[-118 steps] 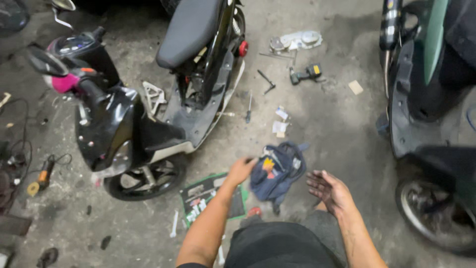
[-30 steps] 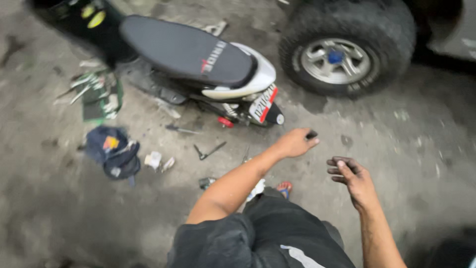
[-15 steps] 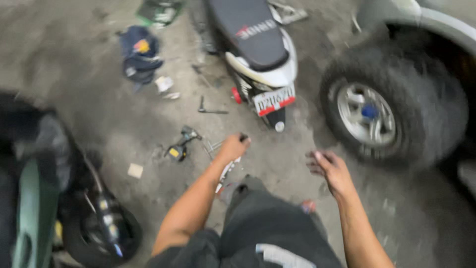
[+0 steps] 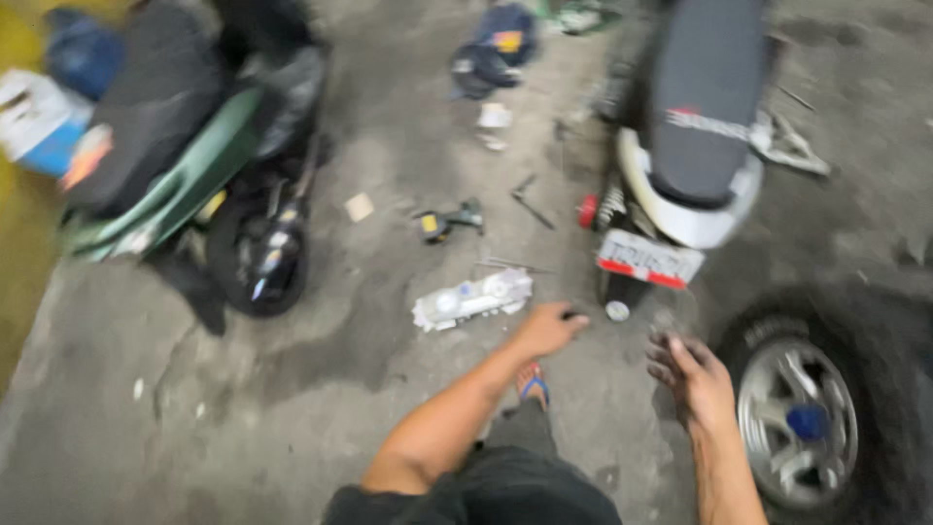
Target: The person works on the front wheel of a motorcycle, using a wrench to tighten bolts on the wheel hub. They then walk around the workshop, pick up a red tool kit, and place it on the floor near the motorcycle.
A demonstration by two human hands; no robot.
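our left hand [image 4: 546, 331] is curled nearly closed around a small dark piece [image 4: 573, 315] that peeks out past the fingertips, held above the concrete floor [image 4: 321, 408] just in front of the pale metal casing [image 4: 473, 297] and near the rear of the white scooter [image 4: 685, 209]. we judge the piece light and rigid, easy to pinch between thumb and fingers, and likely greasy. our right hand [image 4: 698, 377] is open with fingers spread, holding nothing, beside the car wheel [image 4: 797, 423]. motion blur hides what the piece really is; the green scooter [image 4: 185, 175] and the wheel are cut off at the edges.
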